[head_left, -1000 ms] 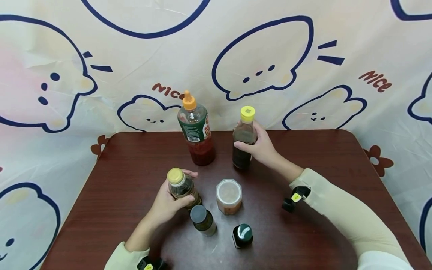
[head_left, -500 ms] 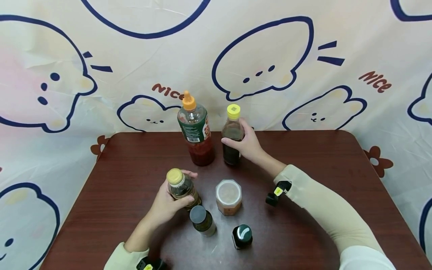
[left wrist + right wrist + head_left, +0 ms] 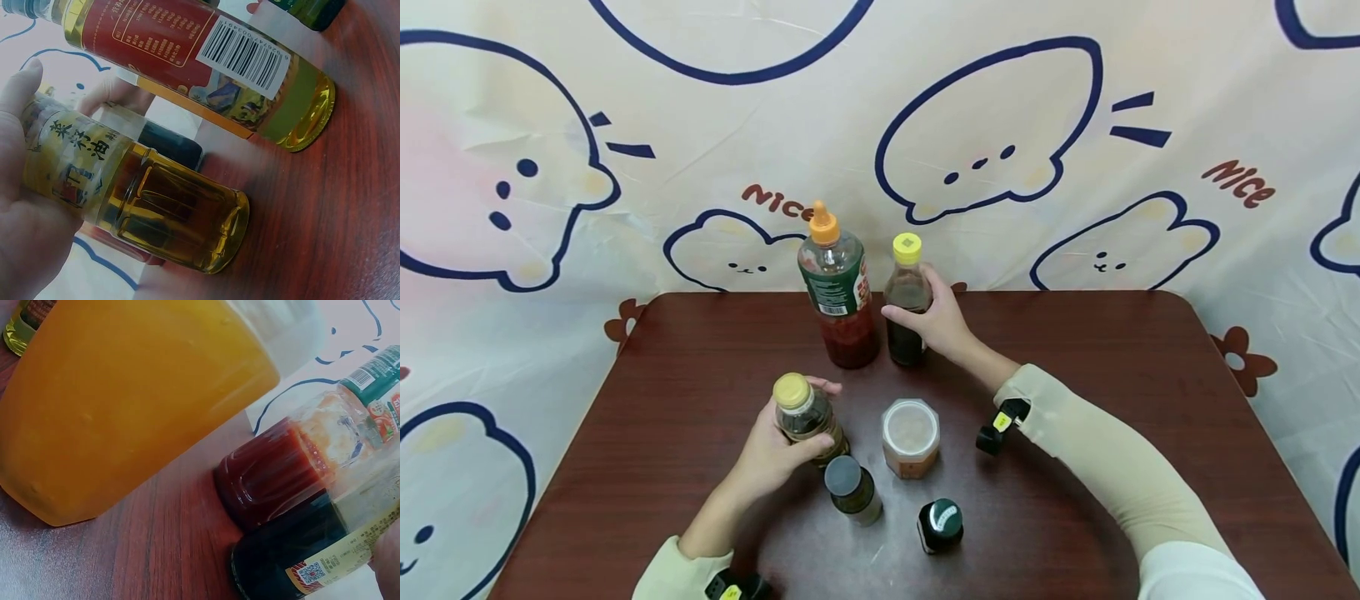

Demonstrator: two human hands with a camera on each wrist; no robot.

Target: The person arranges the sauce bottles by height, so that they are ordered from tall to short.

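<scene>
My left hand (image 3: 767, 454) grips a yellow-capped oil bottle (image 3: 808, 421) that stands on the table; amber oil fills its lower part in the left wrist view. At the back, my right hand (image 3: 942, 321) has its thumb and fingers round a yellow-capped bottle of dark liquid (image 3: 287, 544). Just left of that stands a ketchup squeeze bottle (image 3: 848, 325) with an orange nozzle and green label. The two back bottles stand side by side, close together. A grey-capped bottle (image 3: 853, 496) with a red label stands just in front of the oil bottle.
A pale-lidded jar with orange contents (image 3: 910, 454) stands mid-table. Nearer the front is a small dark bottle with a green cap (image 3: 942, 527). The brown wooden table (image 3: 1075, 342) ends at a printed cloth backdrop (image 3: 985, 100).
My right hand has moved left with the dark-liquid bottle, bringing it close beside the ketchup bottle. My left hand and the oil bottle have stayed in place.
</scene>
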